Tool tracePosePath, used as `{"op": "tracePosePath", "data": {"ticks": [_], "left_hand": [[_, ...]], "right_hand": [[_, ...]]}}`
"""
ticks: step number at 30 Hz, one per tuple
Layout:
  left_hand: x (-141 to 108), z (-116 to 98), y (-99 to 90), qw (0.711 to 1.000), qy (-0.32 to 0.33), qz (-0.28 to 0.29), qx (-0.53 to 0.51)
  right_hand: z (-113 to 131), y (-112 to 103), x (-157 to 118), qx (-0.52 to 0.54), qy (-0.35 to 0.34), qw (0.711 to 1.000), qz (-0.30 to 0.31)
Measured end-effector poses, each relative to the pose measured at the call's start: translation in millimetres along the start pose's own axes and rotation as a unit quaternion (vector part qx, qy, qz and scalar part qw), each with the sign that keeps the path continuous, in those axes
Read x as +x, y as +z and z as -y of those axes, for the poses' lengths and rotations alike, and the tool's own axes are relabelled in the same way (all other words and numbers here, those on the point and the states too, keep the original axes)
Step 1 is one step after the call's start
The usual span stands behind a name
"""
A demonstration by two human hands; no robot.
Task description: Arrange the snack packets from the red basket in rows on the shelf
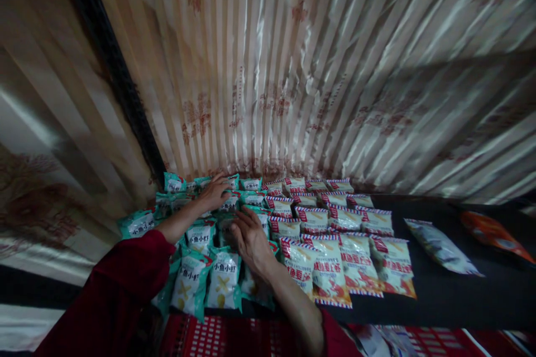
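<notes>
My left hand (214,194) reaches over the back rows of white and teal snack bags (189,283), fingers stretched forward and resting at a bag near the curtain. Closer to me, my right hand (253,241) lies over the teal bags in the middle, its fingers extended and a little apart, touching a snack bag (226,231) partly hidden beneath them. Neither hand appears to grip a bag. Beside the right hand stand rows of white and red snack bags (330,268) with striped edges. My forearms cover some of the teal bags.
The bags stand on a black shelf (452,301). To the right lie a loose pale bag (444,246) and an orange bag (498,234). Behind hangs a pleated, shiny curtain (268,67) with a dark post (121,78) at left. A red basket (209,334) sits below the front edge.
</notes>
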State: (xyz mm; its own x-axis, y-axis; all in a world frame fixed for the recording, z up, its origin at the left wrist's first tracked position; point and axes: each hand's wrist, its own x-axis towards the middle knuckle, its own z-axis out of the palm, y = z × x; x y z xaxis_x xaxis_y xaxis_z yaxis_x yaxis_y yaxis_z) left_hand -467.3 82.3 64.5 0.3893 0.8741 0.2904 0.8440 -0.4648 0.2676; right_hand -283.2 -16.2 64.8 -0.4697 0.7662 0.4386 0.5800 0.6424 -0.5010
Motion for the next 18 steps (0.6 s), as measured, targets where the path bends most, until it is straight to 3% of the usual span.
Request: {"op": "tracePosePath", "data": {"ticks": [6,11,18], "left_hand": [[-19.9,-29.0,-16.5,0.999,0.008,-0.048,-0.023],[-38.8,-45.9,-17.9,0.999,-0.013,0.018,0.049],[-53.0,-39.9,-16.2,0.992,-0.05,0.065,0.093]], "right_hand": [[3.1,-5.9,-32.6,0.041,0.031,0.998,-0.044],[7.5,-3.5,-47.6,0.059,0.057,0.994,-0.068],[25.6,-2.3,-65.3,0.068,0.052,0.996,-0.037]]}}
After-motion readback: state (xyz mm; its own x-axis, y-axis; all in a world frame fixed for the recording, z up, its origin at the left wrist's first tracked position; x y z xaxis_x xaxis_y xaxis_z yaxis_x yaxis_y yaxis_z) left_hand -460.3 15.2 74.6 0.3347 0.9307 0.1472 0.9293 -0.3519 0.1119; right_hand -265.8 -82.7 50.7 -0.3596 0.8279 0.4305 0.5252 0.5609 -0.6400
